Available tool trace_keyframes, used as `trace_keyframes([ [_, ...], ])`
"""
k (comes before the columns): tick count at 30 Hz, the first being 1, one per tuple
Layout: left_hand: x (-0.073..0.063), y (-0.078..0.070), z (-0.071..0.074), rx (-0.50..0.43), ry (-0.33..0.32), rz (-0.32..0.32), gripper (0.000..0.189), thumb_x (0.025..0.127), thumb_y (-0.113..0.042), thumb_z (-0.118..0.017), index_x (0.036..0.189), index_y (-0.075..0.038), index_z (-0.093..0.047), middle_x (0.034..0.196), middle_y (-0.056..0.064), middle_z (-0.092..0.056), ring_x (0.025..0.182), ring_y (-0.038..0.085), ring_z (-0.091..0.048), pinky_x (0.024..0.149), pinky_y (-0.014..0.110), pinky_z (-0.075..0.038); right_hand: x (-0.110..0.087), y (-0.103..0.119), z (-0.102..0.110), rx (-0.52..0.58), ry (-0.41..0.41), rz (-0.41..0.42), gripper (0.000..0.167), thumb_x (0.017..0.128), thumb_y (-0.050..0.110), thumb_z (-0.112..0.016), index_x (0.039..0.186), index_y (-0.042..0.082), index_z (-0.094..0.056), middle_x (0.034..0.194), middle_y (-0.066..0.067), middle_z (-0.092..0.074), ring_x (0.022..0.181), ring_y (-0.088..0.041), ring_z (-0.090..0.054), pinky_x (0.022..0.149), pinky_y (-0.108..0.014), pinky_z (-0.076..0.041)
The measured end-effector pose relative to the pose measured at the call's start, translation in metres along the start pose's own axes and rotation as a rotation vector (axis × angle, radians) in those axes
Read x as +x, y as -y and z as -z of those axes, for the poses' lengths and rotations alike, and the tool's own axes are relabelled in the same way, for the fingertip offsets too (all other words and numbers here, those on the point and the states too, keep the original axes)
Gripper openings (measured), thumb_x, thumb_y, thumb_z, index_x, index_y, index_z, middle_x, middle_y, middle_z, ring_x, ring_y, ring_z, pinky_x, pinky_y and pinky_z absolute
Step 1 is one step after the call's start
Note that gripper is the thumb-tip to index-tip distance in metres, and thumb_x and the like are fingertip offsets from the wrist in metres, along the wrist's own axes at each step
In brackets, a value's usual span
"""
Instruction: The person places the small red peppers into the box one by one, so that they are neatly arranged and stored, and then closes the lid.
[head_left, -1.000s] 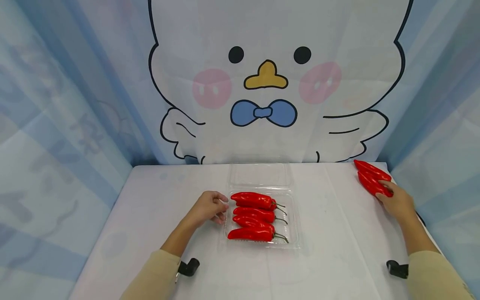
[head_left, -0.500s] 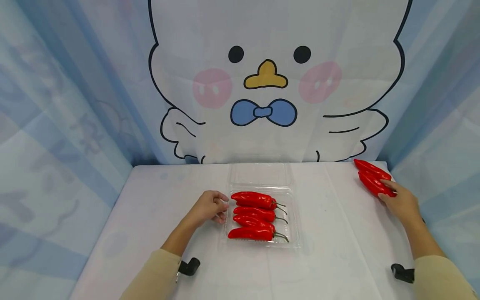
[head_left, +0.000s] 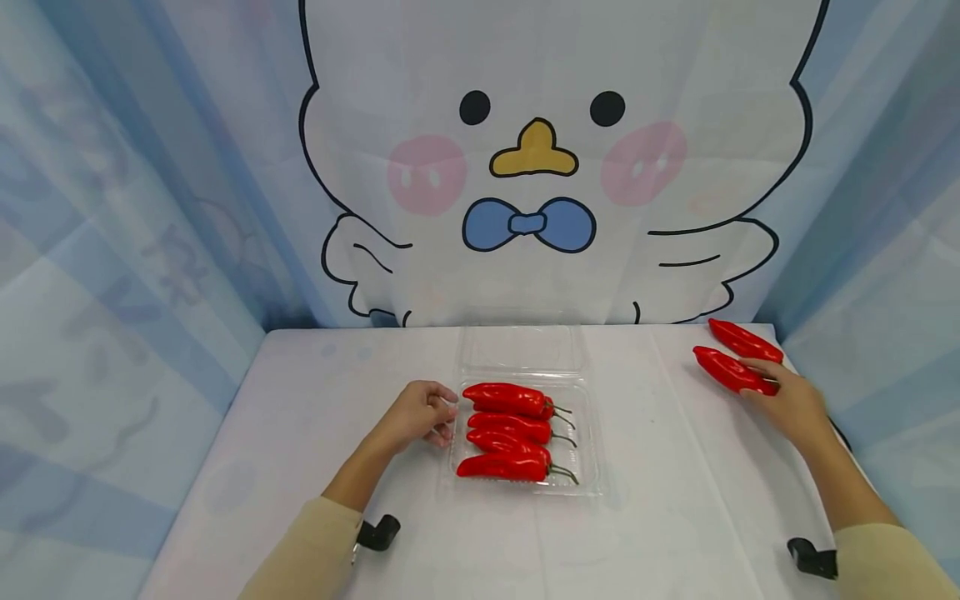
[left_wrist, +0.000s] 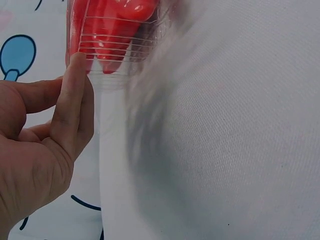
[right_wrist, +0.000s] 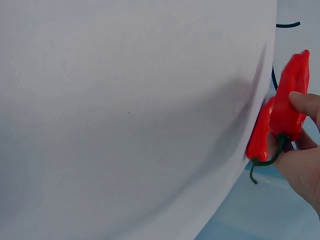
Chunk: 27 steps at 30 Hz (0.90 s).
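Observation:
At the right side of the table, my right hand (head_left: 795, 400) grips a red pepper (head_left: 726, 368) between thumb and fingers. Its green stem (right_wrist: 282, 145) hangs down in the right wrist view. Another red pepper (head_left: 744, 340) lies just behind it at the table's far right corner. A clear plastic clamshell box (head_left: 588, 450) stands mid-table with its lid laid back, holding several red peppers (head_left: 502, 468) side by side, stems to the right. Beside the box's left wall is my left hand (head_left: 411, 417); in the left wrist view its extended fingers (left_wrist: 75, 95) touch that wall.
A white cloth covers the table (head_left: 660, 517). Behind it hangs a curtain (head_left: 525, 287) with a cartoon bird, and blue curtains (head_left: 112, 333) flank both sides. The transparent lid (head_left: 520, 346) lies towards the table's back edge.
The gripped pepper has come away from the one behind it, shifting left and a little towards me with my right hand. My left hand and the box stay where they were.

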<state>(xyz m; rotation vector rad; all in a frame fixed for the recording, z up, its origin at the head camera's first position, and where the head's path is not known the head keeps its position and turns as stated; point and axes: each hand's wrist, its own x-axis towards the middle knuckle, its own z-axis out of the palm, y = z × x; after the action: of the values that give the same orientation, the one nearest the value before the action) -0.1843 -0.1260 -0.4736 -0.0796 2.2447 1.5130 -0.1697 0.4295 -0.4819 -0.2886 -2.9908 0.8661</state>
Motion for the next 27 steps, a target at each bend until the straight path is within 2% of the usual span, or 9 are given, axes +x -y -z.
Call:
trace_keyframes([
  [8, -0.001, 0.0, 0.0, -0.012, 0.003, -0.002, 0.024, 0.097, -0.004, -0.069, 0.119, 0.002, -0.065, 0.084, 0.014, -0.064, 0.056, 0.017, -0.065, 0.056, 0.029, -0.062, -0.005, 0.023, -0.001, -0.002, -0.008, 0.064, 0.068, 0.093, 0.011, -0.076, 0.152, 0.0, -0.043, 0.144, -0.04, -0.042, 0.125, -0.061, -0.037, 0.09, -0.073, -0.053],
  [17, 0.0, 0.0, 0.001, -0.024, 0.008, 0.004, 0.025, 0.097, -0.004, -0.07, 0.12, 0.002, -0.064, 0.084, 0.014, -0.064, 0.057, 0.018, -0.066, 0.056, 0.03, -0.062, -0.012, 0.054, -0.006, 0.026, -0.032, 0.173, 0.072, 0.089, 0.008, -0.08, 0.151, 0.002, -0.046, 0.143, -0.036, -0.048, 0.123, -0.059, -0.045, 0.09, -0.069, -0.054],
  [27, 0.002, 0.002, 0.002, -0.046, 0.031, 0.005, 0.025, 0.096, -0.002, -0.068, 0.121, 0.003, -0.064, 0.081, 0.013, -0.063, 0.055, 0.017, -0.064, 0.055, 0.029, -0.062, -0.025, 0.093, -0.011, 0.045, 0.004, 0.255, 0.067, 0.088, 0.009, -0.081, 0.149, 0.005, -0.051, 0.139, -0.03, -0.056, 0.119, -0.052, -0.055, 0.086, -0.063, -0.061],
])
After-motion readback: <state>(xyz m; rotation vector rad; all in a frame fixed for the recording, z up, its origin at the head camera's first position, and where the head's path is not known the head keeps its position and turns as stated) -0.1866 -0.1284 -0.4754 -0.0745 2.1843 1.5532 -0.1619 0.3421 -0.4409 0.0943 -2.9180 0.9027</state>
